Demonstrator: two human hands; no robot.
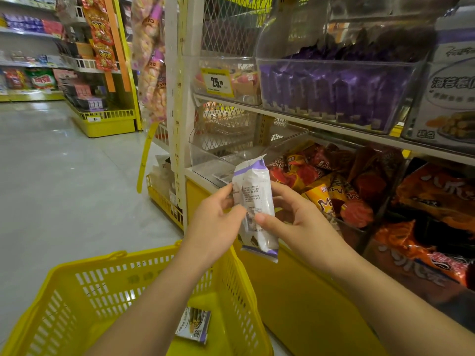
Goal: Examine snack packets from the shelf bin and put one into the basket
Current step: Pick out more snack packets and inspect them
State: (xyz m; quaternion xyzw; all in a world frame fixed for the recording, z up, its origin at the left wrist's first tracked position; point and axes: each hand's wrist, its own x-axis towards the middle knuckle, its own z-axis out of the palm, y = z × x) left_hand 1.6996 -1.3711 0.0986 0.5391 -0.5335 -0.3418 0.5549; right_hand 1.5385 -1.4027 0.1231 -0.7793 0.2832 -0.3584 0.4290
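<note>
Both hands — left hand (213,222), right hand (298,222) — pinch the white-purple packet (257,201) above the yellow basket (102,291), probably reading its back; next, lowering it inside.

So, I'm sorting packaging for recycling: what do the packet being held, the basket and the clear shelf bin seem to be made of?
Packet: thin plastic film, it seems, white and purple, slightly glossy. It creases and has flat sealed ends.
Basket: rigid yellow moulded plastic with slotted walls and a fairly dull finish.
Shelf bin: clear hard plastic, possibly acrylic. Its contents show through the wall, which catches glints.
</note>
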